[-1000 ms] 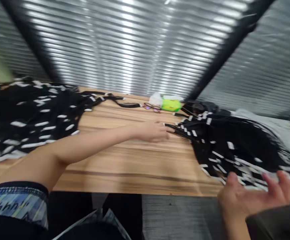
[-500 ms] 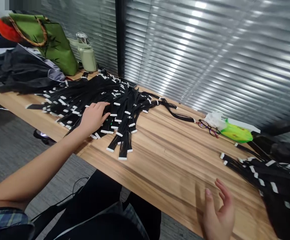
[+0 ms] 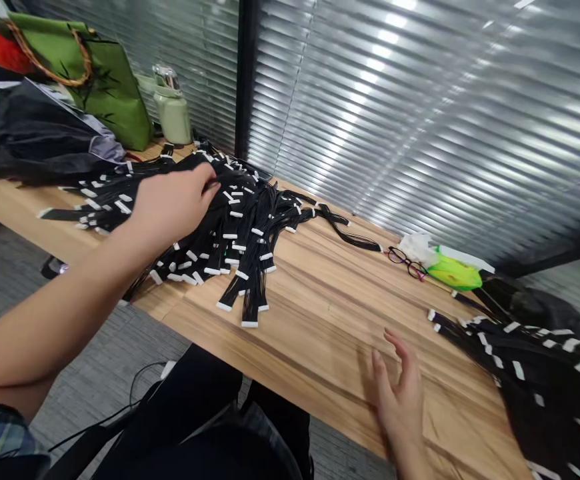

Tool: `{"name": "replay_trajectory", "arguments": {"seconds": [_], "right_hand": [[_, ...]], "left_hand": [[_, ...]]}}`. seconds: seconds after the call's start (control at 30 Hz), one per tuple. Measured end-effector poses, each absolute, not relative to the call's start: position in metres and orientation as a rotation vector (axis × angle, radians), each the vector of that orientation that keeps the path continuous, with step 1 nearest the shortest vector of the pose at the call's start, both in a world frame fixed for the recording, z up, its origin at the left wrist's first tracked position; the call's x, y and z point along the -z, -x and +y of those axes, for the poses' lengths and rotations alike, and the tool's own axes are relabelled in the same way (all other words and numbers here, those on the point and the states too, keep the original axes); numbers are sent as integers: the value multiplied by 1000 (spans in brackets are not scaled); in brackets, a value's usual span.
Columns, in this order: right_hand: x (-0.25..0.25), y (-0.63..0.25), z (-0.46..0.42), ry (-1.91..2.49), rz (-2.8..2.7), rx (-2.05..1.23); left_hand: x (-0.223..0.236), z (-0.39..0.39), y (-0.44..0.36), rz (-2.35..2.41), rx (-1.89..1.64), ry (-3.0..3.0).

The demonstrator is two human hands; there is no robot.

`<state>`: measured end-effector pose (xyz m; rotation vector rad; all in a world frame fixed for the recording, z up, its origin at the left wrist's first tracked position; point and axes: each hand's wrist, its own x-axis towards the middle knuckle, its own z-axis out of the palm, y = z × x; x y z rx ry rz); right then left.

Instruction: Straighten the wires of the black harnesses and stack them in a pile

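Note:
A large heap of black flat wire cables with white end connectors (image 3: 255, 267) lies on the left part of the wooden table (image 3: 320, 313). Above this heap is my left hand (image 3: 175, 200), its back toward me, fingers curled and thumb close to the index finger. Whatever those fingers grip is hidden by the hand. My right hand (image 3: 401, 393) hovers over the table's front right area with fingers apart and nothing in it. A second pile of black cables with white connectors (image 3: 500, 353) is at the right, beyond my right hand.
At the back left stand a green handbag (image 3: 115, 87) and a pale green bottle (image 3: 174, 113), with dark fabric (image 3: 35, 127) in front. Glasses (image 3: 407, 262), a white crumpled bag (image 3: 419, 248) and a yellow-green packet (image 3: 455, 269) lie along the back right. Blinds (image 3: 370, 113) rise behind the table.
My left hand has moved up and slightly left over the heap, its fingers more curled. My right hand has shifted left, still open. The view has turned a little.

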<state>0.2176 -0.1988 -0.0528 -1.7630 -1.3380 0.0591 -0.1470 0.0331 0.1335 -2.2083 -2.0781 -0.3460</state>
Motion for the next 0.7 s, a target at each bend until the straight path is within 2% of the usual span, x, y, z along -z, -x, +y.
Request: {"name": "replay_trajectory", "arguments": {"seconds": [0.13,0.27,0.33,0.5,0.6,0.7], "right_hand": [[20,-206,-155,1480,-1620,163],[-2,-194,-99,1162,-1769,384],[-3,-196,-77,1127,-1711,360],[12,-210,-66,1218,-1511,-422],[18,-207,-77,1233,-1477,-566],[17,-197,-88,1169,-1293,-824]], "left_hand": [[-173,-9,132,-1745,655,2306],[-170,-26,113,-1247,1022,2938],[-162,-26,101,-1128,1249,3282],[-147,-16,65,-1086,1748,3578],[-132,-10,40,-1140,1894,3660],[-103,-3,14,-1313,1855,3727]]}}
